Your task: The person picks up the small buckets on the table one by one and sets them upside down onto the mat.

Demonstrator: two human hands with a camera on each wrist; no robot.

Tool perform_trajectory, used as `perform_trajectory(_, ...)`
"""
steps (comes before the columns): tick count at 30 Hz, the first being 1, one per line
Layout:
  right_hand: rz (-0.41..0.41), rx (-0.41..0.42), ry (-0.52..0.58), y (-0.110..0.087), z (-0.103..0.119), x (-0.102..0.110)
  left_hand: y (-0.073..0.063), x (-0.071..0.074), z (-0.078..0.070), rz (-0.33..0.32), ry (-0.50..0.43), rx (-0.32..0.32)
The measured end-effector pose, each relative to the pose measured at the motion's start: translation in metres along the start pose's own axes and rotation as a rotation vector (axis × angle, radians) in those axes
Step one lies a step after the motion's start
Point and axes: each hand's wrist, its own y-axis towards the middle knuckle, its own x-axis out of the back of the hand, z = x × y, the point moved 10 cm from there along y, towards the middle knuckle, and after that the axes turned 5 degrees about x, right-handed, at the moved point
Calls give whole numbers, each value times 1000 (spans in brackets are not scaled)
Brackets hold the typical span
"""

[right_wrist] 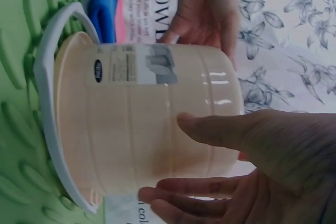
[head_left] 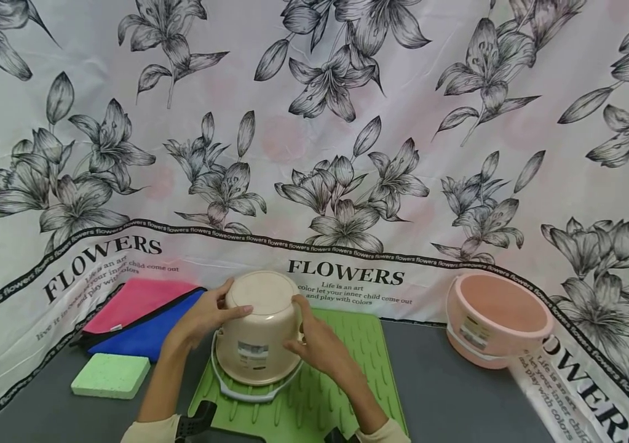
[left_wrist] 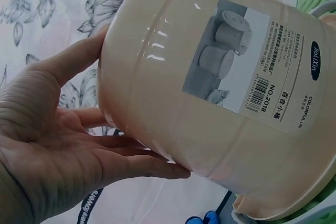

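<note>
Bucket, cream and upside down, sits at the centre of my clock face, over the ridged green mat; its wide mouth faces down, probably because that rim makes a steadier foot than the narrower base, which faces up; the grey handle lies out round the rim at six o'clock, presumably because nothing props it, and the label faces me; whether the whole rim bears on the mat I cannot tell.

My left hand grips at ten o'clock, thumb against the base's edge and fingers bent along the wall; my right hand curves round at three, thumb on the near side and fingers spread behind, though I cannot tell whether each fingertip touches; both are parted wide to suit the round body, and holding it from opposite sides likely keeps it from tipping.

At nine o'clock a pale green sponge lies flat near the blue cloth and pink cloth at ten; a pink bucket stands mouth up at three, well apart, perhaps to leave my elbows room.
</note>
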Motion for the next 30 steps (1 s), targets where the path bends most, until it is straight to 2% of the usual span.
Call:
perform_trajectory(6, 70, 10, 39, -1, 0, 7, -1, 4, -1, -2, -5, -5)
perform_trajectory(12, 58, -4, 63, -10, -4, 29, -3, 2, 1, 2, 11, 6)
perform_trajectory(19, -59, -95, 21, -28, -18, 81, -4, 1, 0, 4, 14, 6)
perform_trajectory(25, -112, -132, 12, -54, -36, 127, -6, 1, 2, 6, 14, 21)
perform_trajectory(30, -224, -165, -37, -78, -55, 166, -3, -1, 1, 9, 9, 5)
